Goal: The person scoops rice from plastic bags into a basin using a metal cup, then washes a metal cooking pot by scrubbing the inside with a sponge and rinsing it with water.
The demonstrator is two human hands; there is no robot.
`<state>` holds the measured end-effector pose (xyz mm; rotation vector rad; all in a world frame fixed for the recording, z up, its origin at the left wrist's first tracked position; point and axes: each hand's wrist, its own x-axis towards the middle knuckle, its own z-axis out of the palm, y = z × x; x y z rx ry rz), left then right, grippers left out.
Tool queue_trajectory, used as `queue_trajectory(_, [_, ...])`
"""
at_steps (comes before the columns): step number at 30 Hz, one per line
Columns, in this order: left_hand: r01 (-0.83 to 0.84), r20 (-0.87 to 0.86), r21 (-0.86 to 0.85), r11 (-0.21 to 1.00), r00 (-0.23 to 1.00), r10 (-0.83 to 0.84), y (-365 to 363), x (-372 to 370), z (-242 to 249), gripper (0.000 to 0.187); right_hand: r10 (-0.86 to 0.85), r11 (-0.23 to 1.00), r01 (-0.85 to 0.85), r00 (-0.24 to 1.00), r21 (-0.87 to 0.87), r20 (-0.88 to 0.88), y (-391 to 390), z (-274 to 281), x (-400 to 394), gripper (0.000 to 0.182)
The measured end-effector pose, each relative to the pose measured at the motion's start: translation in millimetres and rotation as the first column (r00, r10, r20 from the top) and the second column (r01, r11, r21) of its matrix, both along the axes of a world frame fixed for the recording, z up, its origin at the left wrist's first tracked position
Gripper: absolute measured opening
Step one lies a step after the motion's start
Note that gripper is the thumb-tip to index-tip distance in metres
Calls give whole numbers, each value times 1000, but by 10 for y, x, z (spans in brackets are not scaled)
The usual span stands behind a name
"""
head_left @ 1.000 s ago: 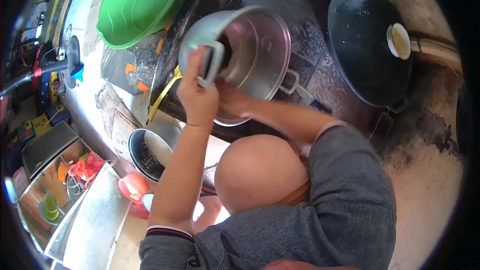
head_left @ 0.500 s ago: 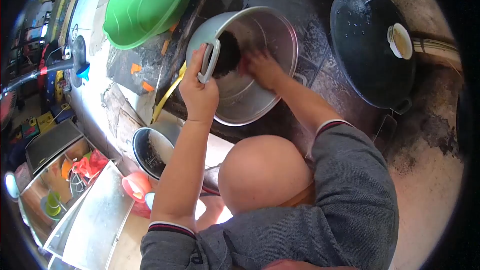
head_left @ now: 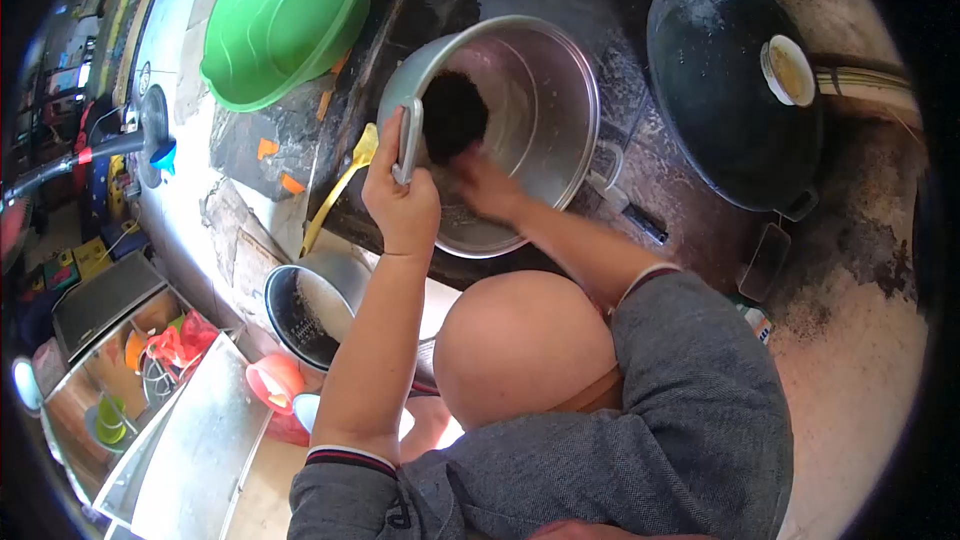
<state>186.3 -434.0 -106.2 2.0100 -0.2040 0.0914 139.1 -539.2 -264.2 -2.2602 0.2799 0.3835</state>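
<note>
A large silver metal pot [head_left: 545, 90] is tipped on its side with its mouth toward me. My left hand [head_left: 400, 195] is closed round one of its side handles [head_left: 411, 140]. Inside the pot, my right hand [head_left: 485, 185] is against the inner wall, its fingers smeared by motion beside a round black patch [head_left: 455, 118]. I cannot tell whether those fingers hold anything. Just past the pot's near rim lies a tool with a black handle [head_left: 645, 224]. On the left is a yellow spatula [head_left: 340, 190].
Water runs into a big black wok [head_left: 730, 130] at right, where a small bowl [head_left: 790, 72] sits. A green basin [head_left: 290, 20] stands at upper left. Below it are a dark pot [head_left: 300, 315] holding pale contents and a pink bowl [head_left: 275, 380]. Orange scraps [head_left: 268, 149] dot the floor.
My right hand has moved down and left along the pot's inside, uncovering more of the black patch. The black-handled tool beside the pot has come into sight. My left hand keeps its grip.
</note>
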Motion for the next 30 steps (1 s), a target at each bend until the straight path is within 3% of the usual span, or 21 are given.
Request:
queue_trajectory(1, [-3, -2, -3, 1000, 1000, 3, -8, -2, 32, 60, 64, 988, -76, 994, 136, 93, 141, 66, -100, 35])
queue_trajectory(3, [96, 92, 189, 977, 989, -115, 20, -43, 125, 59, 152, 882, -262, 945, 392, 289, 377, 113, -285, 34])
queue_trajectory(4, [62, 92, 124, 990, 993, -73, 51, -43, 72, 58, 418, 867, -471, 865, 162, 280, 245, -302, -320, 31])
queue_trajectory(6, [16, 38, 57, 998, 999, -18, 134, -39, -26, 57, 337, 941, -335, 931, 39, -142, -473, 204, -17, 30])
queue_trajectory(7, [-41, -22, -8, 999, 999, 40, 162, -53, -87, 55, 338, 941, -337, 930, 32, -142, -467, 162, -13, 30])
queue_trajectory(9, [-102, -8, -41, 994, 995, 102, 121, -68, -230, 53, 63, 981, -84, 991, -177, -122, -377, 130, -30, 32])
queue_trajectory(11, [-158, -23, -117, 980, 987, 157, 94, -13, -298, 52, 309, 951, -305, 944, 49, -117, 151, 338, -168, 39])
queue_trajectory(12, [-168, -24, -119, 979, 986, 166, 125, -18, -270, 52, 317, 948, -314, 941, 47, -118, 168, 390, -212, 39])
queue_trajectory(14, [-116, -9, -172, 978, 993, 117, 220, -17, -224, 52, 333, 805, -376, 927, 460, 176, 187, 443, -270, 47])
queue_trajectory(15, [-118, -20, -160, 980, 993, 117, 281, -93, -233, 52, 473, 856, -463, 881, 230, 14, -50, 298, -269, 48])
queue_trajectory(16, [-159, -94, -223, 962, 985, 141, 317, -122, -258, 53, 558, 823, -568, 813, -14, -169, -307, 138, -192, 49])
queue_trajectory(19, [-219, -162, -330, 918, 972, 173, 245, -133, -294, 56, 413, 886, -452, 871, -103, -265, -182, 149, -152, 53])
queue_trajectory(20, [-234, -171, -345, 909, 968, 185, 216, -112, -284, 54, 514, 847, -505, 858, 166, -14, 117, -167, -177, 52])
queue_trajectory(21, [-251, -175, -362, 898, 964, 199, 187, -66, -274, 51, 268, 802, -223, 964, 555, 1, 419, 129, -82, 50])
queue_trajectory(22, [-249, -171, -365, 897, 965, 198, 188, -26, -249, 51, 34, 691, -6, 999, 723, -24, 533, 686, 64, 45])
queue_trajectory(23, [-321, -221, -305, 897, 940, 261, 218, 0, -217, 48, 40, 687, -9, 999, 727, -26, 477, 902, 81, 45])
queue_trajectory(24, [-393, -265, -240, 888, 906, 329, 271, 22, -207, 45, 85, 665, -159, 987, 730, 138, 419, 1039, 70, 41])
queue_trajectory(25, [-396, -268, -224, 890, 904, 334, 338, 31, -218, 45, 112, 635, -295, 950, 714, 292, 386, 1080, 2, 37])
queue_trajectory(27, [-415, -256, -222, 883, 898, 357, 435, 116, -233, 44, 229, 790, -552, 669, 267, 707, 190, 962, -254, 23])
queue_trajectory(28, [-364, -308, -265, 893, 909, 279, 511, 147, -249, 45, 228, 794, -549, 667, 262, 709, 27, 854, -341, 23])
queue_trajectory(30, [-303, -261, -250, 920, 936, 237, 428, 175, -129, 46, 567, 797, -594, 676, -107, 470, -251, 783, -401, 13])
